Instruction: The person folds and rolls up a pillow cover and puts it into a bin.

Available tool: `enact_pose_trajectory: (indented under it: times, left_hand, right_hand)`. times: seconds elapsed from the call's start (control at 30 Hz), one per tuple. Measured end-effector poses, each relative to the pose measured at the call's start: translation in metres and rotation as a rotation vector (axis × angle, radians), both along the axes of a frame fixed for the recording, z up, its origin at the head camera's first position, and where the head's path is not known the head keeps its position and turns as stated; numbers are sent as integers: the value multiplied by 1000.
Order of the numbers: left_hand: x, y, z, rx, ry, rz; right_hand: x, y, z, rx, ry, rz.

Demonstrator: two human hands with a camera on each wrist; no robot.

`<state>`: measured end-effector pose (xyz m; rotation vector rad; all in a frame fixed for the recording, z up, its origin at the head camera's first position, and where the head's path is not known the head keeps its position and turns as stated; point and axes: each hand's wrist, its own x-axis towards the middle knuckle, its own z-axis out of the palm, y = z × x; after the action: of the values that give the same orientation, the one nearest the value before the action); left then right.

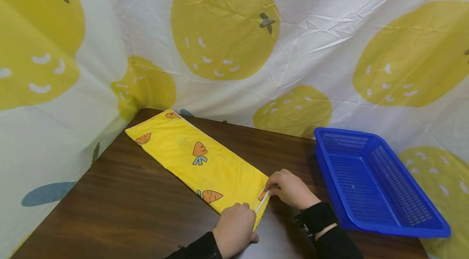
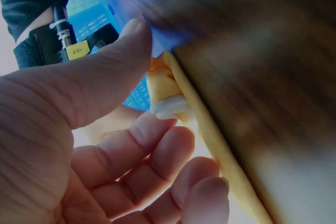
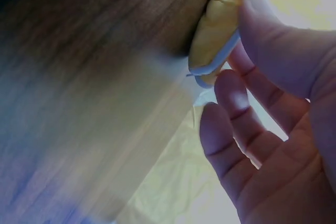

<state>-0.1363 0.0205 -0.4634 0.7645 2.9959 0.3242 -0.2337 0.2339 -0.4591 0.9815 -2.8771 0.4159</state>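
A yellow cloth (image 1: 176, 145) printed with carrots, with white edging, lies folded into a long strip across the table. Its near end is turned up in a narrow fold between the two hands. At that end's near corner, my left hand (image 1: 235, 227) holds the fabric; in the left wrist view the index fingertip (image 2: 152, 127) is at the white edging (image 2: 170, 107). My right hand (image 1: 290, 189) pinches the far corner of the same end. The right wrist view shows the thumb (image 3: 268, 27) over the cloth (image 3: 212, 38), the other fingers curved beneath.
A blue plastic basket (image 1: 331, 181) with perforated sides stands on the right of the dark wooden table (image 1: 121, 210), close by the right forearm. Behind and left of the table hangs a white sheet (image 1: 143, 2) with large yellow fruit prints.
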Motion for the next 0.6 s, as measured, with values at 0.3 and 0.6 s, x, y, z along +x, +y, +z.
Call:
enact_pose_trajectory:
  times: [0.3,0.6]
  left_hand:
    - [1,1,-2,-58,62,-20]
    - [8,3,-2,-85,191,-31]
  right_hand:
    - [-4,-10,-7,12,141,21]
    - [-5,-11,-8,-6,28,-21]
